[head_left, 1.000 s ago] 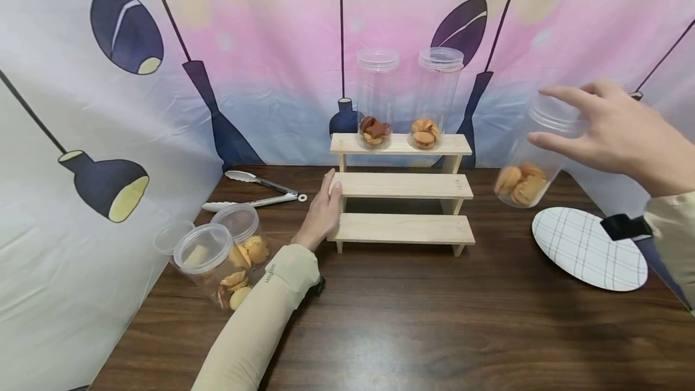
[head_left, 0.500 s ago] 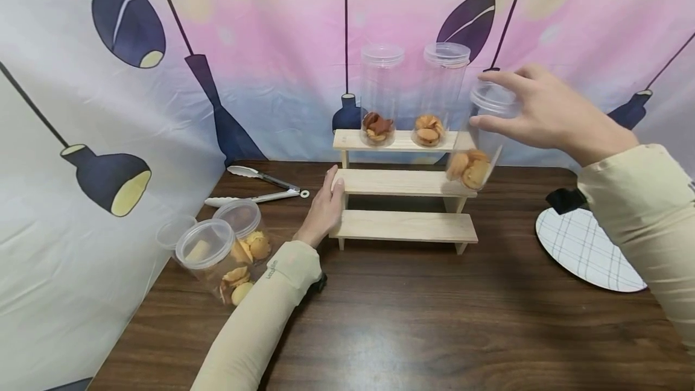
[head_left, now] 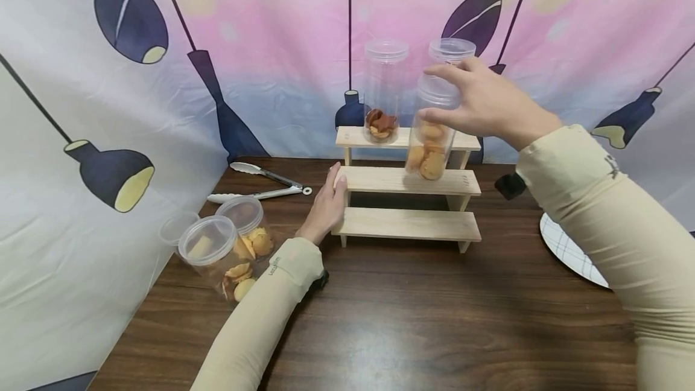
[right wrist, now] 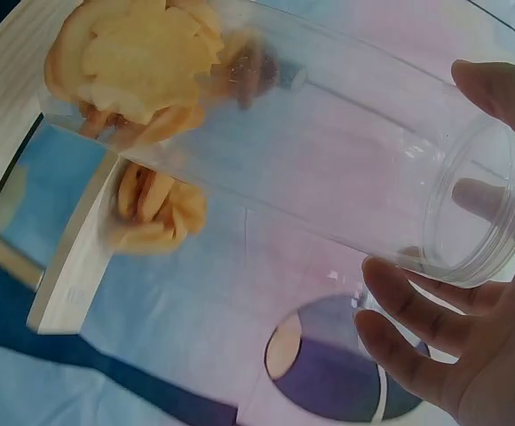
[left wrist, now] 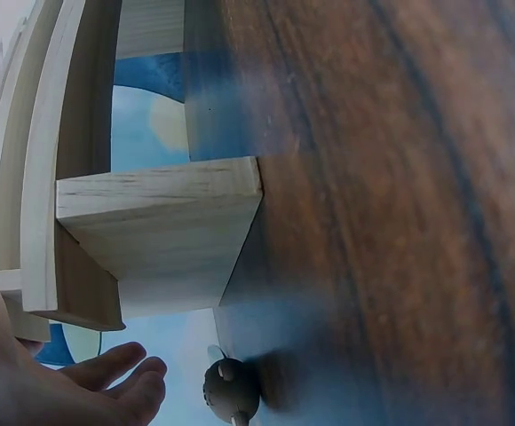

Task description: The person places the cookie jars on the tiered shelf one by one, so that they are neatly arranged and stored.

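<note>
My right hand [head_left: 483, 101] grips a tall clear jar [head_left: 434, 92] by its lid, thumb and fingers around the rim. Cookies [right wrist: 142, 62] lie in the bottom of this jar, which is tilted slightly and sits close over the middle tier of a three-tier wooden display stand [head_left: 374, 180]. My left hand [head_left: 326, 204] rests against the stand's left side, its fingers extended. On the top tier stand two similar jars, a left one [head_left: 385, 89] with brown and golden cookies and a right one [head_left: 452, 48] partly hidden behind the held jar and right hand.
Several clear lidded jars [head_left: 209, 243] with cookies stand at the left of the dark wooden table [head_left: 412, 318]. Metal tongs [head_left: 279, 192] lie spread behind them. A white checked plate [head_left: 570, 252] sits at the right, partly behind the right sleeve. A patterned cloth [head_left: 293, 65] hangs behind.
My right hand has carried the jar leftward from above the plate to the middle tier, and the jar now stands more upright. The left hand stays against the stand.
</note>
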{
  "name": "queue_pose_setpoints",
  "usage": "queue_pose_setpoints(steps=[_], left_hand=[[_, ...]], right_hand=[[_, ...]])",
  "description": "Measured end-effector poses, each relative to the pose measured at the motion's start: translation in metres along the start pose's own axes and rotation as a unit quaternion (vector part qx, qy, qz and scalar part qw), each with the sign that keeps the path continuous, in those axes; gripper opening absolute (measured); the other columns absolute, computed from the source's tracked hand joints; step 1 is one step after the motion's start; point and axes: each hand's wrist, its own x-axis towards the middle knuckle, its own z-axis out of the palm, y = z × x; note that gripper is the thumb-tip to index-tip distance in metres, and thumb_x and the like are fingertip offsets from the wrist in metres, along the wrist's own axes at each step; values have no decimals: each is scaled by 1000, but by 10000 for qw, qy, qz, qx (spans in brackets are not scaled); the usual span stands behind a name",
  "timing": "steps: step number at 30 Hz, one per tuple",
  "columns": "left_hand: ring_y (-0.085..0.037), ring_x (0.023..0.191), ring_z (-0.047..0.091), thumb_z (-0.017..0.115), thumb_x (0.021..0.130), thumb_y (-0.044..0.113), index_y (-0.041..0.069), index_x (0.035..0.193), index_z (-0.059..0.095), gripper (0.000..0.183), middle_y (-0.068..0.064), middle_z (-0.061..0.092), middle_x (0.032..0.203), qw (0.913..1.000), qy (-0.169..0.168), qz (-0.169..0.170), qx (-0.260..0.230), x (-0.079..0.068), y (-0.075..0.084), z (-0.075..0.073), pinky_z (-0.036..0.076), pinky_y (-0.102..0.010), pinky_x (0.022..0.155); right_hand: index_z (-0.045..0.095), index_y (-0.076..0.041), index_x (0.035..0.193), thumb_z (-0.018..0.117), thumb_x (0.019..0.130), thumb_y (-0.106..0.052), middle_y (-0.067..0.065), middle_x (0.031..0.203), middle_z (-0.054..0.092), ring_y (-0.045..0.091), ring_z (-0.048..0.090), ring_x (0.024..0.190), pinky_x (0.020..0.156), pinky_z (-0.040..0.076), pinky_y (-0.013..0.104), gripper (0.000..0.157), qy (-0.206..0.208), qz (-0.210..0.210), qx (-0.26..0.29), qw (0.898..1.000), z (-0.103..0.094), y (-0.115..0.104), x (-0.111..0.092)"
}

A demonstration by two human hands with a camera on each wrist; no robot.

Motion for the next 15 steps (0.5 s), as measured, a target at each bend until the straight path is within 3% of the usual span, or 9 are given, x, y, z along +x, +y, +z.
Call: queue_pose_setpoints(steps=[8,15], left_hand=[[-29,148,27,17,102,65,48,157,10,58,7,14,166,9999,38,-92,12,-4,-1,4,25,-52,118],[-32,144,35,17,102,65,50,156,9,57,4,12,167,9999,-62,-72,-63,0,6,8,27,-55,117]], right_hand=[[32,-30,157,63,87,-65,23,144,37,39,52,112,94,44,62,84,-70,-191,204,9996,21,-16,19],[32,-33,157,63,86,-67,22,138,40,35,53,104,89,47,57,84,-32,-196,197,9996,31,-24,23]])
